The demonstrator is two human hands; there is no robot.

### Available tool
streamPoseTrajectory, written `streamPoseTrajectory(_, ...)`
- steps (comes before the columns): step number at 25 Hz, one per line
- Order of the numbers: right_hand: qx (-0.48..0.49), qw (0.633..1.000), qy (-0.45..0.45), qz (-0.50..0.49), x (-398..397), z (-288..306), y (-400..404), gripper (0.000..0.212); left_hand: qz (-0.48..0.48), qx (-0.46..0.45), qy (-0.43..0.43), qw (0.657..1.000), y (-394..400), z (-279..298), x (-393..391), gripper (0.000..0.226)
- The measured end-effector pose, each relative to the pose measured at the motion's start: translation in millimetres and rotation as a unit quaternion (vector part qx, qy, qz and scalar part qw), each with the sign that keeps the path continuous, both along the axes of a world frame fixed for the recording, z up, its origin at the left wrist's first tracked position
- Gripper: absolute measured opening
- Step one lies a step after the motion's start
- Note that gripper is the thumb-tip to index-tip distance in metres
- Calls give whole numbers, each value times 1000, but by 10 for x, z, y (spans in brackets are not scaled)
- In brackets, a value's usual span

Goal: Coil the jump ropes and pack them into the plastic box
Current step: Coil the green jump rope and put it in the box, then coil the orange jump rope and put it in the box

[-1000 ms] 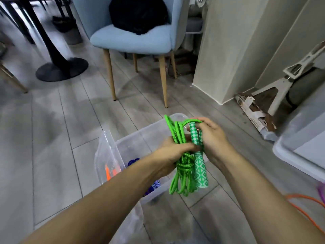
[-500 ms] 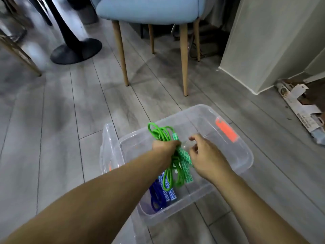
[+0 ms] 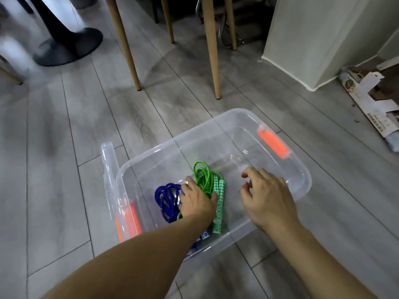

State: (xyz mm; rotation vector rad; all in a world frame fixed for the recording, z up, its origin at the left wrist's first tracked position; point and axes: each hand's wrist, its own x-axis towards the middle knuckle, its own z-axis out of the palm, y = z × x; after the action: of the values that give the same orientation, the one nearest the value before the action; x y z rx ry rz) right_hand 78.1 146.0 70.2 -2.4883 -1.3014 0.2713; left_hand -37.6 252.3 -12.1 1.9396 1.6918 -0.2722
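Head view: a coiled green jump rope [image 3: 206, 180] with patterned handles lies beside a coiled blue jump rope [image 3: 167, 201] inside the clear plastic box [image 3: 237, 117] on the floor. Left hand [image 3: 197, 200] rests flat on them, holding nothing; right hand [image 3: 266, 200] hovers loosely spread (empty). Packing looks nearly done.

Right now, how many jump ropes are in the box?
2. The green rope lies mid-box under the left hand; the blue rope sits beside it, toward the left wall. The arm may hide more.
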Motion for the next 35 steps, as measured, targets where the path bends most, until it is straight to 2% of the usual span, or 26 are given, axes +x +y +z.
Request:
streamPoseTrajectory(2, 0, 1000, -2, -4, 6, -27, -1, 20, -70, -40, 61, 995, -66, 20, -38, 78)
streamPoseTrajectory(4, 9, 1000, 1, -2, -9, -5, -25, 21, -107, -82, 52, 990, -103, 50, -58, 65)
streamPoseTrajectory(7, 25, 1000, 1, 14, -6, -6, -36, 22, -96, -105, 55, 988, -117, 105, -57, 61)
streamPoseTrajectory(10, 46, 998, -26, 14, 5, -4, -75, 37, -161, -30, 83, 983, -151, 309, -46, 56)
streamPoseTrajectory(12, 57, 998, -37, 8, -2, 12, -150, 43, -218, 40, 9, 975, -221, 531, -58, 49)
streamPoseTrajectory(14, 70, 997, -44, 3, 1, 88, -258, 47, -282, 126, -74, 948, -308, 795, -69, 44)
streamPoseTrajectory(16, 84, 995, -55, -6, 32, 181, -370, 50, -317, 191, -109, 922, -382, 1042, -70, 43)
streamPoseTrajectory(19, 106, 991, -63, -50, 127, 388, -644, 52, -352, 221, -138, 899, -563, 1432, 57, 48)
streamPoseTrajectory(23, 113, 983, -83, -118, 296, 669, -1198, 54, -450, 267, -162, 837, -946, 1841, 375, 49)
streamPoseTrajectory(29, 119, 960, -110, -229, 578, 863, -2386, 56, -556, 261, -196, 764, -1784, 2231, 898, 52)
streamPoseTrajectory(35, 46, 943, -135, -301, 762, 679, -3594, 53, -675, 235, -170, 679, -2617, 2254, 1426, 49)
